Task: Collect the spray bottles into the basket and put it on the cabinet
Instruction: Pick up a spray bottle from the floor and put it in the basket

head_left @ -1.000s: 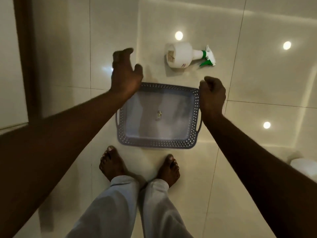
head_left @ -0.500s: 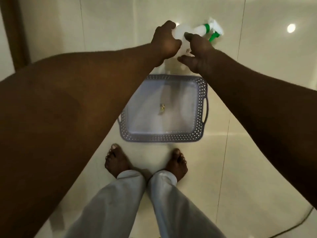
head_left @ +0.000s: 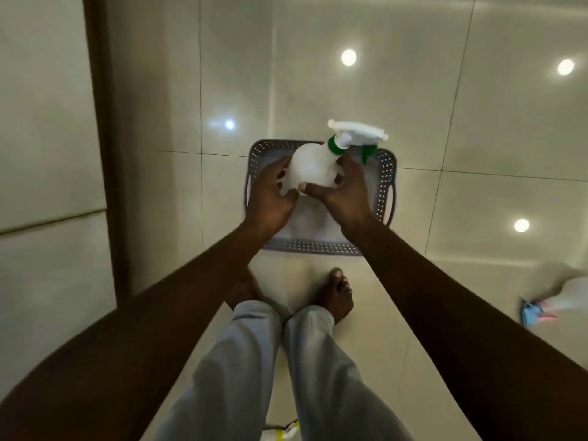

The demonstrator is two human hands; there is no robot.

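A white spray bottle (head_left: 310, 163) with a green collar and green trigger is held over the grey perforated basket (head_left: 383, 192), its nozzle pointing away and to the right. My left hand (head_left: 270, 198) grips the bottle's body from the left. My right hand (head_left: 345, 192) grips it from the right. The basket sits on the pale tiled floor just beyond my bare feet. My hands hide much of the basket's inside.
A blurred bottle with a blue and pink sprayer (head_left: 541, 308) lies on the floor at the right edge. A white and yellow object (head_left: 281, 432) peeks out at the bottom between my legs. A dark wooden frame (head_left: 101, 154) runs along the left.
Both hands reached past the basket, took hold of the white spray bottle lying on the floor, and brought it back over the basket, now more upright.
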